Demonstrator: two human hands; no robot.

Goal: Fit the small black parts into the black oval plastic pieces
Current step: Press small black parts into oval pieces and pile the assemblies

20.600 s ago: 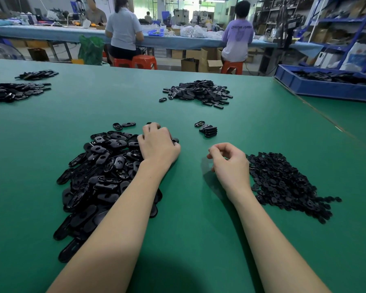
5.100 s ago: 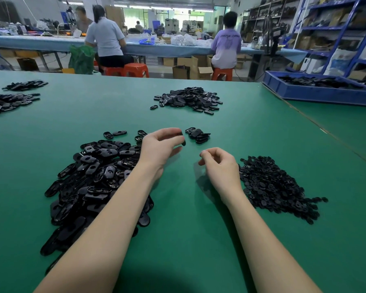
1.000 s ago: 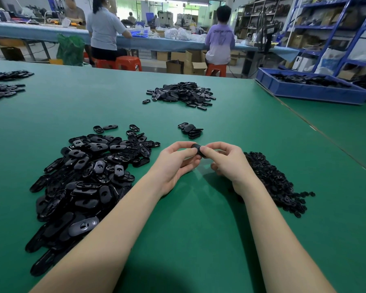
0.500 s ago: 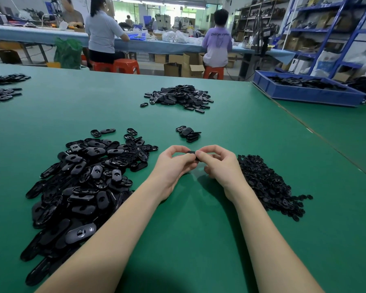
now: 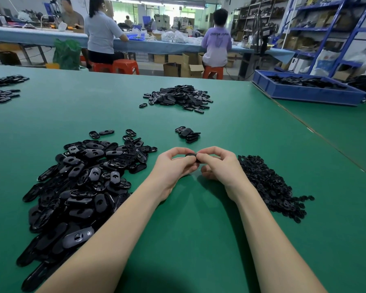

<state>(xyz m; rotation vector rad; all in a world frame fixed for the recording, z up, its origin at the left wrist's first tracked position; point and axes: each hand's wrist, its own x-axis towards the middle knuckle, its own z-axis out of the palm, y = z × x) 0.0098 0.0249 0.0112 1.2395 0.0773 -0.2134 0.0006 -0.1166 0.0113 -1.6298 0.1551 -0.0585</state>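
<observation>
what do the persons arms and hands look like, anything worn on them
Both forearms are bare right down to the frame's bottom edge, with no sleeves in view. The left hand and right hand wear no gloves, and no watch, bracelet or ring shows on either.

Only readable text: pale lettering across the back of the purple shirt [image 5: 217, 42] on the person seated at the far bench, looks like "CHINA" plus a second word (too blurred to read). Graphic beneath it illegible.
</observation>
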